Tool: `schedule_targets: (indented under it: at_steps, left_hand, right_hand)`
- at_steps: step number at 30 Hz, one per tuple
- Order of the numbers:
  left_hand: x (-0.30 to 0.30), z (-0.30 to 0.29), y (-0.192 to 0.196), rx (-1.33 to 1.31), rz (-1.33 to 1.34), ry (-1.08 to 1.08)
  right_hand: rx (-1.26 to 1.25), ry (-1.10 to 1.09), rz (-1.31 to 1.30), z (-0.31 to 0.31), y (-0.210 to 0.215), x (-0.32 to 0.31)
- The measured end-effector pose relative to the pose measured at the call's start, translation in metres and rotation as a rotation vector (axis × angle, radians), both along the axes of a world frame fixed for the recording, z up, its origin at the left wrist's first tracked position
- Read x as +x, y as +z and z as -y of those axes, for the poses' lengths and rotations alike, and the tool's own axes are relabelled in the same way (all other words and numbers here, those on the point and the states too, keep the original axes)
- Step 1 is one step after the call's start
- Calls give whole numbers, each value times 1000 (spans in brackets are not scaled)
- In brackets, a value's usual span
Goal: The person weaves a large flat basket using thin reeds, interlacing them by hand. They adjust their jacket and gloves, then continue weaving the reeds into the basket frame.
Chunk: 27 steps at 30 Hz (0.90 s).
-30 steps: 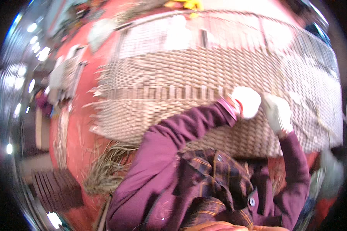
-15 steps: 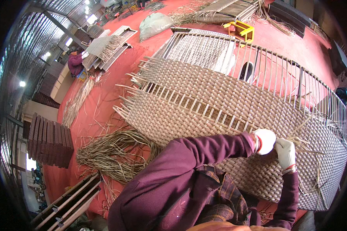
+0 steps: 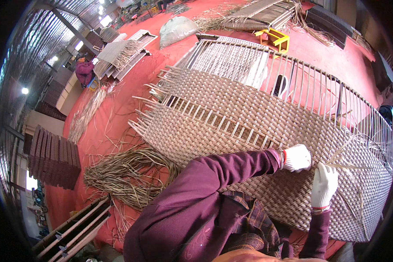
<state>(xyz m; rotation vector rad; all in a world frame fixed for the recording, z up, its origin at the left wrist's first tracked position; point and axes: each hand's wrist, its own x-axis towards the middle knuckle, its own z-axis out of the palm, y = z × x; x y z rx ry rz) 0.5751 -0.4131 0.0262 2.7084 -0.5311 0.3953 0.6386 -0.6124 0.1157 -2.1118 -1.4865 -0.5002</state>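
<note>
Weaving step in hand, judging by the pose: both gloved hands at the unfinished right part of a large woven panel [image 3: 231,118] lying flat on the red floor [image 3: 118,113]. Left hand [image 3: 296,157] curled shut, pressed on the weave; whether pinching a strand, cannot tell. Right hand [image 3: 324,185] closed around loose strands [image 3: 343,165] fanning out just beside it. Probably next: threading 1 strand over and under the bare ribs [image 3: 301,83], calling for steady tension. Spare strand pile [image 3: 126,174] lying near, left of the panel.
</note>
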Motion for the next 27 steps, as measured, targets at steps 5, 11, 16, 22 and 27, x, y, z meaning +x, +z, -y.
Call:
schedule_targets:
  at_steps: [5, 11, 16, 22, 27]
  left_hand:
    - [-22, 4, 35, -124, -22, 104]
    - [-55, -17, 40, -475, -120, 214]
    - [-55, -11, 9, -279, 24, 293]
    - [-54, -8, -3, -517, 100, 267]
    - [-55, -8, 0, -526, 105, 265]
  right_hand:
    - [165, 112, -226, -2, -7, -18]
    - [99, 186, -615, -29, -36, -14]
    - [43, 206, -643, -36, -49, -8]
    - [-24, 185, -756, -30, -56, -2]
    - [0, 151, -814, -30, -58, -3]
